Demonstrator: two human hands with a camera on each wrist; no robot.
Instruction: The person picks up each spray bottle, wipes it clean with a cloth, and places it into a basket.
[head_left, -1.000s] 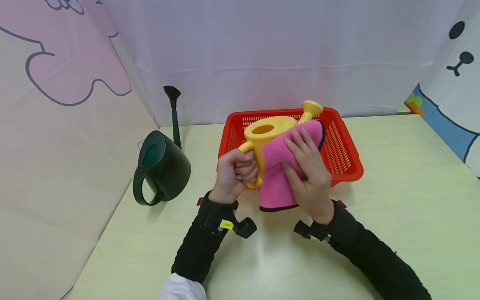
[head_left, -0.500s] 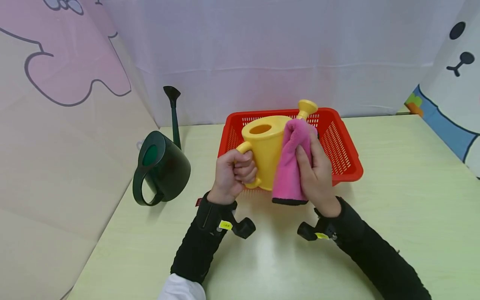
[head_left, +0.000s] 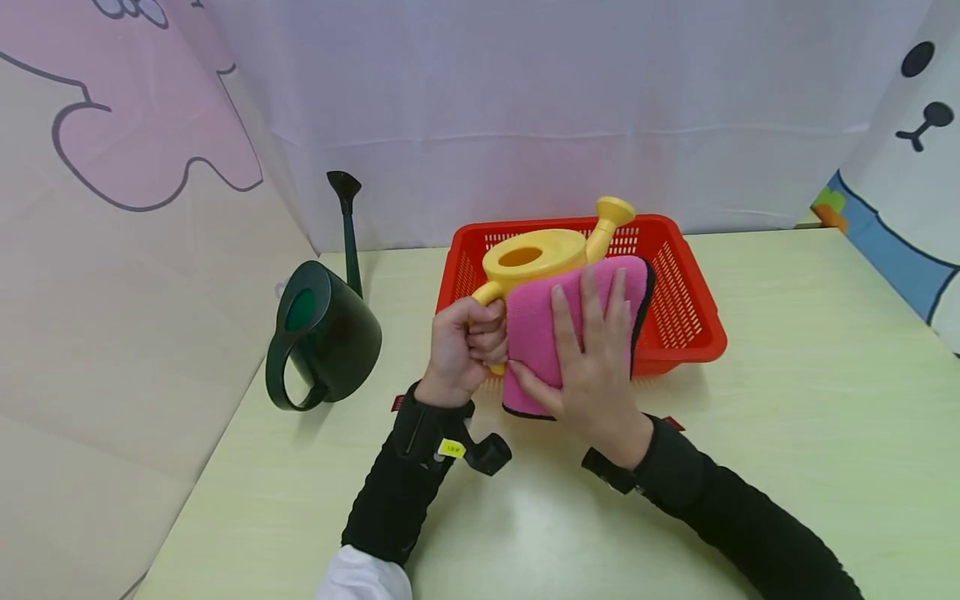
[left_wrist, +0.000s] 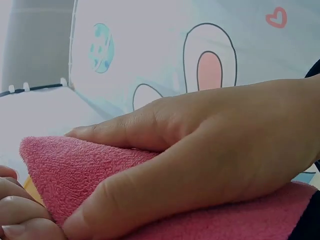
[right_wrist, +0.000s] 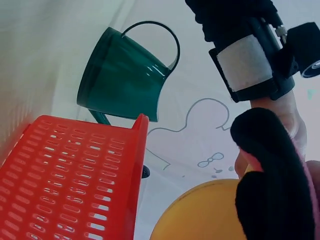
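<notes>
The left hand [head_left: 467, 343] is gripping the yellow can [head_left: 558, 248] by its handle [head_left: 489, 293]; the right hand [head_left: 597, 375], fingers [head_left: 592, 312] straight, is pressing the pink cloth [head_left: 531, 325] against it. A red basket [head_left: 681, 308] is standing behind, a green can [head_left: 341, 346] leftward.

Half a second ago we saw the pink cloth [head_left: 532, 321] bunched beneath the spout [head_left: 603, 237], with the right hand [head_left: 596, 371] wrapped about it; now we find it spread flat over the front of the yellow watering can [head_left: 561, 247], the hand laid on it with fingers fanned out. Its edge has come across to the left hand [head_left: 472, 346], covering the yellow wall we could see there before. We also notice more of the spout's base bare, and the can slightly further left than a second ago
</notes>
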